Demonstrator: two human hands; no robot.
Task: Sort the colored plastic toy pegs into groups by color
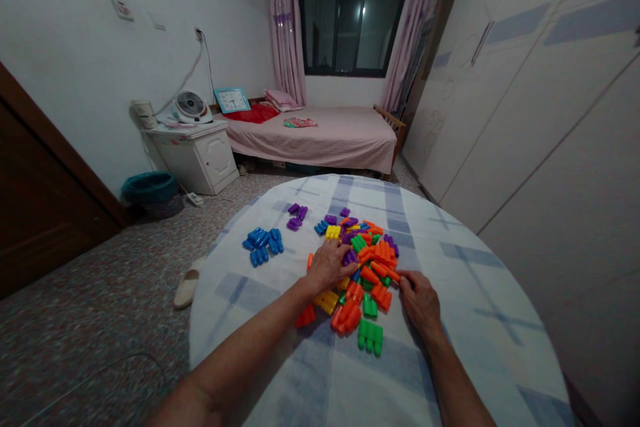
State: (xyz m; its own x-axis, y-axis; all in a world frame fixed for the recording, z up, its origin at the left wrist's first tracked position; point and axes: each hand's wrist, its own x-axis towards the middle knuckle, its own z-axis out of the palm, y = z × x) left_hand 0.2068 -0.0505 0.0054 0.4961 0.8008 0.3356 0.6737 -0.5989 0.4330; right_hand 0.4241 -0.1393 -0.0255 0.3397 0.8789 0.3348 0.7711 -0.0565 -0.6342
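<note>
A heap of bullet-shaped plastic building blocks [354, 295] in orange, green, yellow, purple and blue lies in the middle of the round table. My left hand [330, 267] reaches into the heap from the left, its fingers curled on a purple block [350, 257]. On the heap's right side, my right hand [421, 301] has its thumb and forefinger closed at the end of an orange block [385, 271]. A green block [371, 336] lies at the near edge. Apart from the heap, to the left, are a group of blue blocks [261, 245] and a few purple blocks [298, 216].
A checked cloth [490, 327] covers the table [280, 373]. Beyond stands a bed [340, 130] under a window. A white cabinet [197, 157] with a fan [191, 105] and a bin [153, 193] are at left. A wardrobe [530, 93] rises at right; a slipper [188, 288] lies on the floor.
</note>
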